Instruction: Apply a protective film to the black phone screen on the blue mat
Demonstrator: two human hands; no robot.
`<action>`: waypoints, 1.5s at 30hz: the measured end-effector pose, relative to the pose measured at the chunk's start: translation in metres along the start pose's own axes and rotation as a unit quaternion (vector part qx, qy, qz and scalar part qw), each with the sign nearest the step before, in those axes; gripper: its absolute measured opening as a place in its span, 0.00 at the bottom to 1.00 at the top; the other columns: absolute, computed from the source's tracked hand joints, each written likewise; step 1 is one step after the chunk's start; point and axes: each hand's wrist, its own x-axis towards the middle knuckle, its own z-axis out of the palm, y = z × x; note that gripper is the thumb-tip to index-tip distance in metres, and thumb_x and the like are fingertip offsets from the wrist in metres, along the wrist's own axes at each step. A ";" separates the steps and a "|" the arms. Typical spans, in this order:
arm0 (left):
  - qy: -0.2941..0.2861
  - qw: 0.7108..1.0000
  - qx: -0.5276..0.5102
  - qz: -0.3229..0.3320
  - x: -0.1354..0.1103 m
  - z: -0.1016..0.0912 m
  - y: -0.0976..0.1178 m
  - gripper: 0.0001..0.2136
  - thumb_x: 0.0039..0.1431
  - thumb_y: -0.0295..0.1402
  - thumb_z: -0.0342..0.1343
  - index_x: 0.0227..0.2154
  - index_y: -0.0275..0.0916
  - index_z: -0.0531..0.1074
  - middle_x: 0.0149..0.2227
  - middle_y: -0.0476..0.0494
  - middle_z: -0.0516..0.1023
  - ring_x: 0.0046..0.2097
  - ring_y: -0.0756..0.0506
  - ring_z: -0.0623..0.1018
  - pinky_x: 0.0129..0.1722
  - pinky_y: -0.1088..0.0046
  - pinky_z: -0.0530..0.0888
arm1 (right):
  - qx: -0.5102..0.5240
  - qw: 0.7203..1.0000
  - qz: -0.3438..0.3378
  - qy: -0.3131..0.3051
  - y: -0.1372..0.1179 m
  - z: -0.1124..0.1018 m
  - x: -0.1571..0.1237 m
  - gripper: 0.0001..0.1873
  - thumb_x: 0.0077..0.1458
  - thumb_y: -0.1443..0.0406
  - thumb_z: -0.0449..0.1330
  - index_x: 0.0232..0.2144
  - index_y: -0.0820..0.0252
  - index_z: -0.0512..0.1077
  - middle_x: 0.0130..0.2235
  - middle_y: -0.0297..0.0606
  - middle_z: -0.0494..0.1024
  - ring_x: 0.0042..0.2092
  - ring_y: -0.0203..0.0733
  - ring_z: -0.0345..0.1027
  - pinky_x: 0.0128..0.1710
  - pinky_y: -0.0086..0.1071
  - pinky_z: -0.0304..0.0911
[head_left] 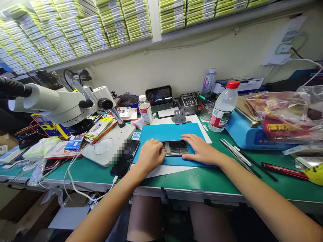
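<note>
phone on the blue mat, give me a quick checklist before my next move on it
1. Phone flat on the blue mat: ok.
2. Both hands steadying it: ok. The left hand is on its left end and the right hand lies flat over its right end.
3. Condition of the phone's top face: cannot tell, only a dark middle strip shows between the hands.
4. Water bottle upright and capped: ok, though it stands close behind the mat's right corner.
5. Thin metal tools nearby: ok, on the green table to the right of the right arm.
6. Room at the left: probably not ok, a second phone lies right beside the left hand.
</note>
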 end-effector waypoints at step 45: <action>0.075 0.979 -0.191 0.000 0.005 0.018 -0.060 0.41 0.42 0.66 0.62 0.49 0.35 0.71 0.49 0.34 0.73 0.52 0.32 0.70 0.53 0.54 0.67 | -0.030 0.994 0.010 -0.104 -0.027 -0.023 0.037 0.29 0.59 0.48 0.58 0.57 0.55 0.67 0.62 0.49 0.67 0.63 0.60 0.59 0.62 0.54 0.60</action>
